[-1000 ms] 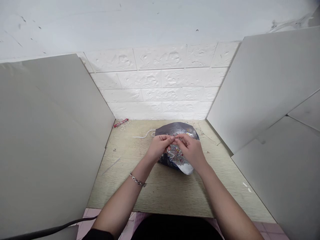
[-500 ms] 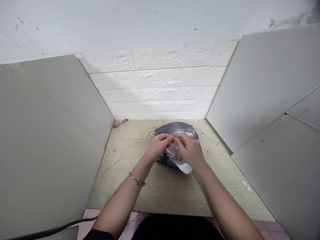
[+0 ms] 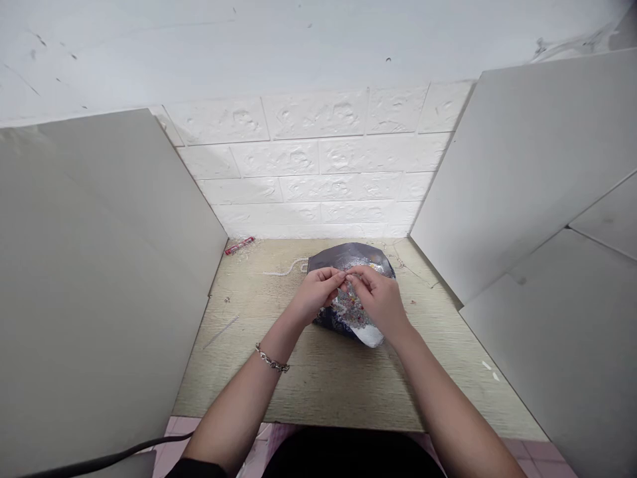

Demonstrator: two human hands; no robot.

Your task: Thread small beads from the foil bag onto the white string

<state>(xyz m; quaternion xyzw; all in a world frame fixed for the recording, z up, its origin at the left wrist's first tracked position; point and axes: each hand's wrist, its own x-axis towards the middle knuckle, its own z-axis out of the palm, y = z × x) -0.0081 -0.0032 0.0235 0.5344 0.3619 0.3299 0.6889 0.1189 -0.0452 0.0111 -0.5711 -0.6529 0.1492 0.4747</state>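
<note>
"Where's the bag?"

"The bag (image 3: 343, 253) lies on the table (image 3: 298, 392), straight ahead of the person and toward the back. Its top is grey, its side dark blue, and small beads (image 3: 357, 313), mostly clear with some coloured, are heaped in it."

"And the hands?"

"Both are above it. The left hand (image 3: 318, 292) has its thumb and fingertip pressed together, and so does the right hand (image 3: 378, 295). The tips meet over the beads."

"Pinching what?"

"I can't tell; anything between them is too small to see. A bit of white shows under the left hand, but I can't tell whether it's held."

"What's around the bag?"

"A white string (image 3: 286, 271) curves out from its left side, and a thin thread (image 3: 415, 273) lies to its right. Farther left there's a thin stick (image 3: 221, 330), with a red packet (image 3: 239, 245) in the back corner."

"Anything else?"

"A chain bracelet (image 3: 271, 360) on the left wrist, two white scraps (image 3: 486, 365) near the table's right edge, and a white brick-patterned wall (image 3: 298, 159) behind."
</note>
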